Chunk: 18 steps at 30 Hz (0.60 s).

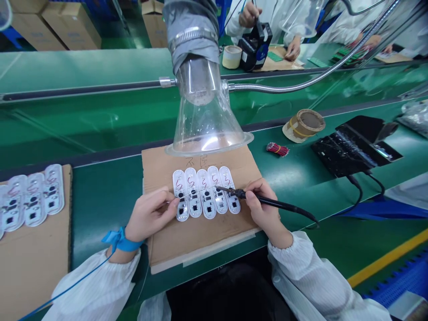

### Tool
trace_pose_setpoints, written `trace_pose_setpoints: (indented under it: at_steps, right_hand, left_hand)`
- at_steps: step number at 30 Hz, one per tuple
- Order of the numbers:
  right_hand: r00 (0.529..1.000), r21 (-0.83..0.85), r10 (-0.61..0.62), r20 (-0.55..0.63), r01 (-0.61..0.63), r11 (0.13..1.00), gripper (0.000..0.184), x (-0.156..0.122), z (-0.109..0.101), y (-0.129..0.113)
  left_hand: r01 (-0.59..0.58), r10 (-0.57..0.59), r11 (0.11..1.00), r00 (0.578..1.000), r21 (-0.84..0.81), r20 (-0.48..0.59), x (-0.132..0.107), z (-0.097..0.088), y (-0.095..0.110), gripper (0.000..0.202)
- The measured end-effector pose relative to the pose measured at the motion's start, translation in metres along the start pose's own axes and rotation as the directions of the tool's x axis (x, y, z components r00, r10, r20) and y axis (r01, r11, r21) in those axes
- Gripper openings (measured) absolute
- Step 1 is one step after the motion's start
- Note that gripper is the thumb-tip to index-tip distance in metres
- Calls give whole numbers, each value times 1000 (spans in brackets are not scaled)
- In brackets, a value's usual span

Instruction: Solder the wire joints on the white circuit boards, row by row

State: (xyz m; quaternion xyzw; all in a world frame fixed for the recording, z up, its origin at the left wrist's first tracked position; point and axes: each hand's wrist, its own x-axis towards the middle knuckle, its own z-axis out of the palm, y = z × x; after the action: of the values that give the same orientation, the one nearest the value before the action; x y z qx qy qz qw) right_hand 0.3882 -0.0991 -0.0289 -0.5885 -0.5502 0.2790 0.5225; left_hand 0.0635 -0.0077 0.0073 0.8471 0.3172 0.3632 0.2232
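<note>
Several white oval-ended pieces with small circuit boards and red wires [209, 203] lie side by side on a cardboard sheet [200, 238]. My right hand [262, 205] is closed around a soldering iron [274, 203]. The iron points left, its tip over the upper part of the second piece from the right; whether it touches cannot be told. My left hand [152, 211], with a blue wrist strap [123, 240] on it, pinches with thumb and forefinger beside the leftmost piece. Anything between those fingers is too small to make out.
A clear fume hood [207, 120] hangs over the cardboard. To the right are a tape roll [303, 125], a red wire bundle [277, 149] and a black soldering stand [356, 145]. More white pieces [35, 198] lie at left. Co-workers' hands [250, 15] show across the bench.
</note>
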Motion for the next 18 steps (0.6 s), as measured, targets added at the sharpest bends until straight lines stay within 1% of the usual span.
trace_pose_setpoints:
  at_steps: [7, 9, 13, 16, 18]
  right_hand:
    - [1000, -40, -22, 13, 23, 999, 22, 0, -2, 0]
    - [999, 3, -29, -17, 29, 1000, 25, 1, -1, -3]
    - [993, 76, -19, -113, 28, 997, 33, 3, 8, -11]
    - [998, 71, -2, -68, 7, 997, 34, 1, 15, -14]
    - [999, 56, -12, -38, 14, 998, 33, 0, 18, -14]
  left_hand:
    - [-21, 21, 1000, 999, 1, 31, 1, 3, 3, 23]
    - [-16, 16, 1000, 1000, -7, 17, 1, 0, 2, 22]
    - [-11, 11, 1000, 1000, -9, -12, -1, -9, -3, 23]
    - [-6, 6, 1000, 1000, -19, -17, -3, -14, -6, 23]
    - [-4, 4, 1000, 1000, -24, -12, -3, -16, -6, 23]
